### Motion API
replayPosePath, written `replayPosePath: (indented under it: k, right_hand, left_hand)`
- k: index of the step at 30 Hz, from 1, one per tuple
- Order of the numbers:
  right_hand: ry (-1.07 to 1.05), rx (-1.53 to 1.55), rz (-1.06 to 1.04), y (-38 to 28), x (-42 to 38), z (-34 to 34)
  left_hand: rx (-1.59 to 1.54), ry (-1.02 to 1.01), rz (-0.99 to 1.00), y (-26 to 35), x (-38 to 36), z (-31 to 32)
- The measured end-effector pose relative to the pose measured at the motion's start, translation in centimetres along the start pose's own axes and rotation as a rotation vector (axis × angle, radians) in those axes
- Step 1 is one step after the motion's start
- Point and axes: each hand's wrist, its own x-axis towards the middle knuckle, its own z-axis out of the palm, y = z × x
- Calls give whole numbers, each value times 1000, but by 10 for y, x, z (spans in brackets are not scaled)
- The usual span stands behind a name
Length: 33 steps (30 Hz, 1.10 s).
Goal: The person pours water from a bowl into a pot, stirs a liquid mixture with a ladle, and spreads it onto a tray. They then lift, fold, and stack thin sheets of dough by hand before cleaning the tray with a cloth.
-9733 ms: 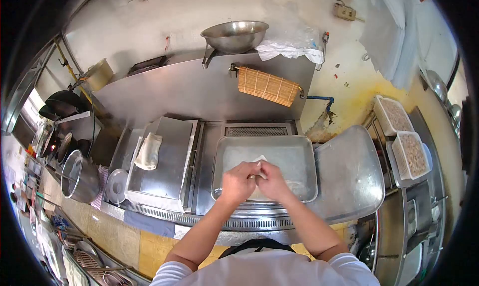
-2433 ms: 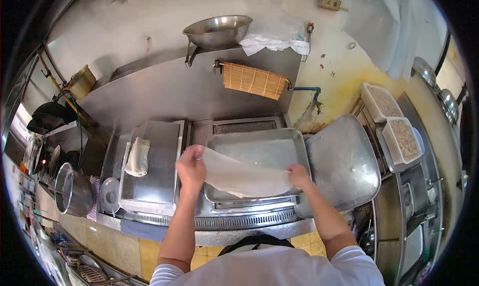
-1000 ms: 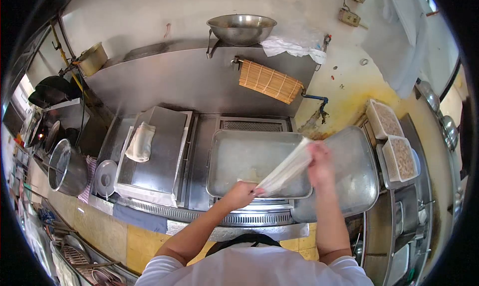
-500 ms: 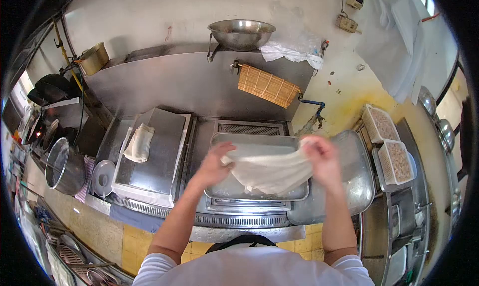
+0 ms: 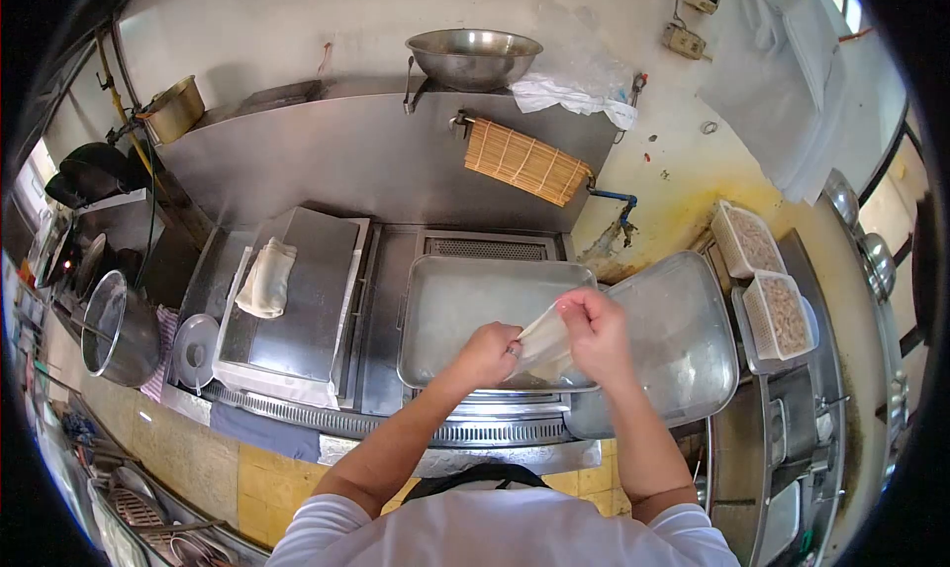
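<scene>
A white cloth (image 5: 541,343) is gathered between my two hands, above the front right part of a shallow rectangular metal tray (image 5: 465,295). My left hand (image 5: 487,354) grips its left end, with the fingers wrapped round it. Closed on the upper right end is my right hand (image 5: 597,335). The cloth looks bunched and narrow, and part of it is hidden behind the fingers. To the left, a folded white cloth (image 5: 267,280) lies on a flat metal cover (image 5: 315,280).
A second metal tray (image 5: 688,344) leans at the right beside the first. White baskets of small pale pieces (image 5: 780,315) stand farther right. A bamboo mat (image 5: 524,161) hangs on the back panel, below a metal bowl (image 5: 475,60). A tall pot (image 5: 129,339) stands left.
My hands have come closer together and the cloth, spread wide before, is now gathered between them. My left hand moved right and toward me; my right hand moved left.
</scene>
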Motion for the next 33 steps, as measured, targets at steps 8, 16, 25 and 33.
replayPosePath:
  k: [8, 16, 25, 33]
  right_hand:
    - [528, 232, -176, -51, 32, -111]
    - [103, -123, 70, -28, 24, -38]
    - [-16, -48, 12, -25, 15, -7]
    - [236, 66, 37, -37, 3, -49]
  left_hand:
    - [389, -167, -147, -164, -94, 26]
    - [316, 260, -135, -84, -26, 2]
    - [-367, -164, -199, 49, 41, 2]
    - [18, -15, 98, -20, 2, 43]
